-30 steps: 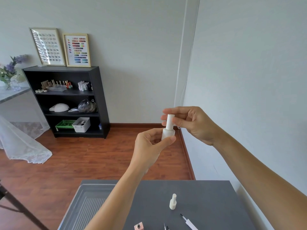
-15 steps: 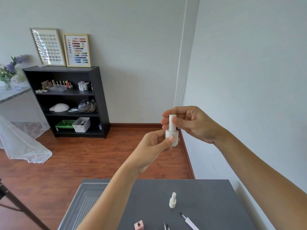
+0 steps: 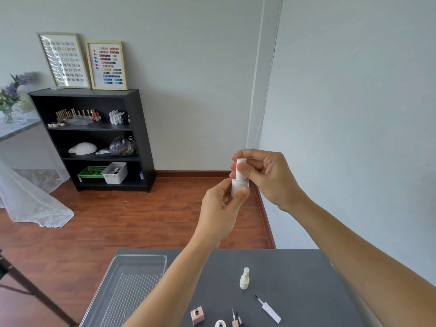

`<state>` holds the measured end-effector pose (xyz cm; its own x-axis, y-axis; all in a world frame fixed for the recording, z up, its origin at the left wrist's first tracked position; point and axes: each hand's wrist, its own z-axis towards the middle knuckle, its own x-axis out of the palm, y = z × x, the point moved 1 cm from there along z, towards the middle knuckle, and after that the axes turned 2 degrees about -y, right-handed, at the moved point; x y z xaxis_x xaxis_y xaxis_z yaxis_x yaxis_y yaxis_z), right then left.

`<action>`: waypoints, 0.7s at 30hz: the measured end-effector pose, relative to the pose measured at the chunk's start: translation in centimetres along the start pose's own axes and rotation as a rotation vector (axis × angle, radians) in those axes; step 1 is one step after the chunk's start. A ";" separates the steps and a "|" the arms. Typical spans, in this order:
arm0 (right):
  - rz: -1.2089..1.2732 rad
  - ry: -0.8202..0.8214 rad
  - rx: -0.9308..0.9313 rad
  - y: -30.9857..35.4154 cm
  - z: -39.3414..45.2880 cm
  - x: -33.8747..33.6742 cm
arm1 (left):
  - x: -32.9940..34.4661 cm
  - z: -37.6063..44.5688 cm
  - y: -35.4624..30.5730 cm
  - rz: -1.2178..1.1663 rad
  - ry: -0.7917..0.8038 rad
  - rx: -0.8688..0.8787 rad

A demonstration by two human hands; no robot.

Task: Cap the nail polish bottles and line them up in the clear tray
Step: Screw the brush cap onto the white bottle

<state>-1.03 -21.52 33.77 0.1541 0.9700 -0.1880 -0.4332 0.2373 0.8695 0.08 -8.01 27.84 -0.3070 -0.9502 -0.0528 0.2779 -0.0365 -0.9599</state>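
Above the counter (image 3: pixel 306 279): left hand (image 3: pixel 218 211) grips a white bottle (image 3: pixel 239 186) by its body; right hand (image 3: pixel 264 175) pinches its cap (image 3: pixel 241 168) with curled fingers
On the counter: capped white bottle (image 3: pixel 244 278) upright; pink bottle (image 3: pixel 197 315) uncapped near the front edge; white brush cap (image 3: pixel 269 309) lying to the right; other small pieces at the frame's bottom, cut off
Tray (image 3: pixel 141 257): clear, at the counter's left side, holding no bottles

Tray (image 3: pixel 132 277) on bench (image 3: pixel 295 279) at left. Capped bottle (image 3: pixel 244 278) upright right of it, mid-bench. Brush cap (image 3: pixel 269 309) lying nearer, to right. Open bottle (image 3: pixel 197 315) at near edge. Shelf (image 3: pixel 94 140) far left against wall.
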 end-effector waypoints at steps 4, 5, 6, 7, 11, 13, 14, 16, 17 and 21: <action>-0.066 -0.043 -0.010 -0.5 -0.3 0.1 | 0.2 0.2 0.9 0.042 -0.018 0.014; -0.063 -0.024 0.002 -0.6 -0.3 -0.1 | 0.1 0.3 1.2 0.040 0.001 0.006; -0.055 0.004 0.027 -0.8 -0.3 -0.3 | 0.0 0.3 1.5 0.034 0.030 -0.004; -0.044 0.037 0.063 -1.0 -0.3 -0.6 | -0.2 0.3 1.8 0.030 0.063 -0.014; -0.087 0.130 0.160 -3.0 -1.5 -0.9 | -1.0 -0.2 4.2 0.057 0.134 -0.072; -0.204 0.132 0.179 -4.7 -2.6 -0.5 | -1.4 -0.7 6.1 0.111 0.148 -0.139; -0.269 0.132 0.191 -5.8 -3.4 -0.2 | -1.7 -1.0 7.1 0.138 0.168 -0.178; -0.359 0.128 0.224 -8.0 -5.0 0.5 | -2.3 -1.7 9.4 0.209 0.221 -0.256; -0.379 0.126 0.250 -9.3 -5.8 0.9 | -2.8 -2.2 10.7 0.260 0.241 -0.297; -0.449 0.174 0.376 -14.4 -9.5 2.6 | -5.3 -5.2 15.7 0.481 0.277 -0.433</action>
<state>-2.81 -21.91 16.44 0.0880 0.7816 -0.6175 -0.0120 0.6207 0.7840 1.31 -1.89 11.62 -0.4774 -0.7141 -0.5119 0.0710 0.5494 -0.8326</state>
